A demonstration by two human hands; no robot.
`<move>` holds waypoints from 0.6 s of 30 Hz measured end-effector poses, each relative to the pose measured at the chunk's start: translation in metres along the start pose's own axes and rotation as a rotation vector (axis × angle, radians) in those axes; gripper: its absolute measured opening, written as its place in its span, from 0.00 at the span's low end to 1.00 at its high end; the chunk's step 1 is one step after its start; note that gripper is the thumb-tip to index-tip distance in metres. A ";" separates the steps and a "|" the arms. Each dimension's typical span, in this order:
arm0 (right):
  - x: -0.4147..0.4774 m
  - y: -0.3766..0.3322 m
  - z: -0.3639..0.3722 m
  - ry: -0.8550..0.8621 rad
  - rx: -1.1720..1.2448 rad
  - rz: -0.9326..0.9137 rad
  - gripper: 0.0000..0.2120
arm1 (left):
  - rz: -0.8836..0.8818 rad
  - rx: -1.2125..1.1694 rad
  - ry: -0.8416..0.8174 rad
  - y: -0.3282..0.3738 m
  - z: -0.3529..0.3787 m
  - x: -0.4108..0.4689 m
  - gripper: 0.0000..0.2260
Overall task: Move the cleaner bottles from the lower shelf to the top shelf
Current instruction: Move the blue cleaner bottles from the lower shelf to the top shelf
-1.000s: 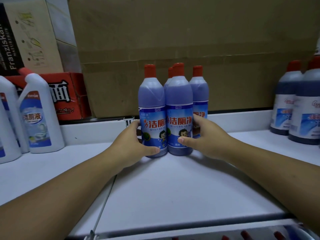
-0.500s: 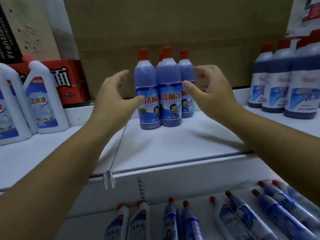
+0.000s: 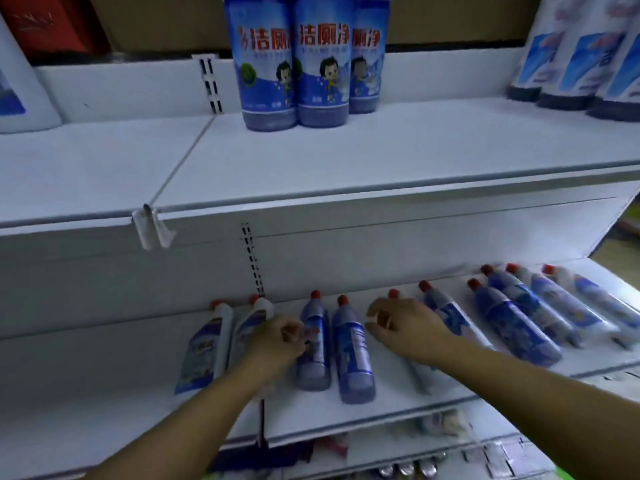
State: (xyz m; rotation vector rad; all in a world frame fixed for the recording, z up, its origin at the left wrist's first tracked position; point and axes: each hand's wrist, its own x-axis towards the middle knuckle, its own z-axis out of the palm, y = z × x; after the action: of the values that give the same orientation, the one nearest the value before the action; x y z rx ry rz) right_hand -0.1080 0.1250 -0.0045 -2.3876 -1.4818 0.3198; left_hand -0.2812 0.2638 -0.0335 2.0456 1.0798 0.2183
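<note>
Lower shelf (image 3: 86,375): cleaner bottles lie flat, caps toward the back wall, long axes running front to back. Left hand (image 3: 277,344) — fingers curled at the left flank of one blue bottle (image 3: 313,348), grip not confirmed. Its neighbour (image 3: 353,358) lies between the hands. Right hand (image 3: 405,330) hovers unclenched, holding nothing — just right of that neighbour. Three bottles (image 3: 304,64) stand on the top shelf (image 3: 381,161).

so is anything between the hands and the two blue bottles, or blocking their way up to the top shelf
Nothing visible. The left hand and right hand flank the two blue bottles on the lower shelf. The top shelf is bare in front of the standing bottles; only its front lip overhangs.
</note>
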 end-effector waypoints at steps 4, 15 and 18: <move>0.024 0.014 0.069 -0.266 0.278 0.301 0.20 | -0.194 -0.141 -0.131 -0.006 0.027 0.026 0.04; 0.041 0.021 0.122 -0.309 0.607 0.397 0.20 | -0.405 -0.187 -0.080 -0.015 0.066 0.054 0.23; 0.044 0.027 0.130 -0.315 0.696 0.417 0.22 | -0.426 -0.216 -0.064 -0.015 0.067 0.057 0.26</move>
State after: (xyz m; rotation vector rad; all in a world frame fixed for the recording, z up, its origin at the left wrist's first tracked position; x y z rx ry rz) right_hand -0.1112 0.1724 -0.1359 -2.0780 -0.7546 1.1407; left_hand -0.2230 0.2731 -0.1003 1.5801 1.3579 0.0479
